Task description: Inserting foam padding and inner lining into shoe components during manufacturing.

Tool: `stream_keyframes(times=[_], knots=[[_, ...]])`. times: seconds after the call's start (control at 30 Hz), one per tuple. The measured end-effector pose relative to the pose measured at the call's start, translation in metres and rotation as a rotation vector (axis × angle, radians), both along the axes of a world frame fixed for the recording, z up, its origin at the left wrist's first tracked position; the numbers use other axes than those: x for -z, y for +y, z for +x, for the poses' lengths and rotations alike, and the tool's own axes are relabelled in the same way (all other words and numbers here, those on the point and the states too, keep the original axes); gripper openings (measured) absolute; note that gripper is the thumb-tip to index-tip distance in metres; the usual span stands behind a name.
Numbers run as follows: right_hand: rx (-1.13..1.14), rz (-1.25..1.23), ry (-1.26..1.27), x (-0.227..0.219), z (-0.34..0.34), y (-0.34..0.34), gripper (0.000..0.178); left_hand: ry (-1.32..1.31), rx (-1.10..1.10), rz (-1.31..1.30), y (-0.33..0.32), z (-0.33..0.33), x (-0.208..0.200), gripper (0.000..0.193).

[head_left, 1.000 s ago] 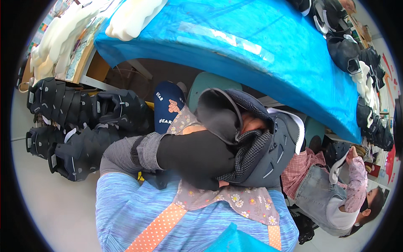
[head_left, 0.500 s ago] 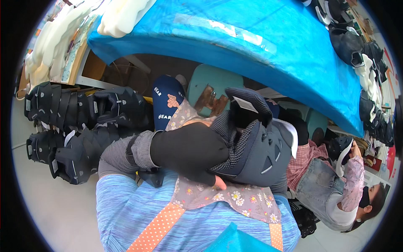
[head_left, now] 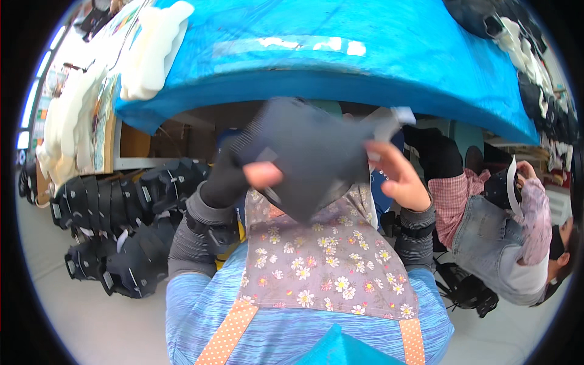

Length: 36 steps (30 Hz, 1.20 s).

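Observation:
A dark navy padded piece [head_left: 316,158], blurred by motion and shaped like a boot upper, hangs in front of my apron. At its left side is my left hand [head_left: 263,174], in a black covering with bare fingertips; the fingers are pressed against the piece, gripping it. My right hand [head_left: 398,176] is beside its right edge with thumb and fingers apart. Whether a fingertip touches the piece, I cannot tell. A pale strip or tag [head_left: 403,115] shows at the upper right of the piece, smeared. Below lies my flowered grey apron [head_left: 328,261].
A blue-covered table [head_left: 365,73] spans the far side. White foam-like shapes [head_left: 155,55] lie at its left end. Several similar dark pieces [head_left: 128,258] are stacked at my left. On the right sits a co-worker [head_left: 486,243] holding a dark piece with a white edge.
The dark piece has moved left from the right of my lap and turned. My left arm, earlier stretched across my body, has drawn back left. My right hand has come into view.

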State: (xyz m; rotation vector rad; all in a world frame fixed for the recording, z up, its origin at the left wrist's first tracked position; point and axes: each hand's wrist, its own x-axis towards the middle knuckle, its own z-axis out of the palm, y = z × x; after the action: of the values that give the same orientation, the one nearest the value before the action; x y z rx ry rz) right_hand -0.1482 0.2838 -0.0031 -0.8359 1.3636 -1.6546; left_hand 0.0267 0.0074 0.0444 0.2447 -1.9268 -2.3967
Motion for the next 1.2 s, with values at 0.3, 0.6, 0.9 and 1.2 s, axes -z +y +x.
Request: stream_keyframes(times=[0.3,0.6,0.9,1.2], knots=[[0.532,-0.077,0.893,-0.041,0.01,-0.086,0.057,0.162,-0.343,0.18,-0.002,-0.019,-0.002,0.078],[0.543,-0.292,0.031,-0.042,0.005,-0.086,0.013,0.14,-0.27,0.579,-0.008,0.003,0.022,0.08],[0.561,0.572,0.838,-0.046,0.006,-0.096,0.023,0.138,-0.409,0.223,-0.003,-0.012,0.009,0.082],[0.502,0.397,1.038,-0.018,0.005,-0.116,0.018,0.122,-0.234,-0.297,-0.003,0.004,0.016,0.045]])
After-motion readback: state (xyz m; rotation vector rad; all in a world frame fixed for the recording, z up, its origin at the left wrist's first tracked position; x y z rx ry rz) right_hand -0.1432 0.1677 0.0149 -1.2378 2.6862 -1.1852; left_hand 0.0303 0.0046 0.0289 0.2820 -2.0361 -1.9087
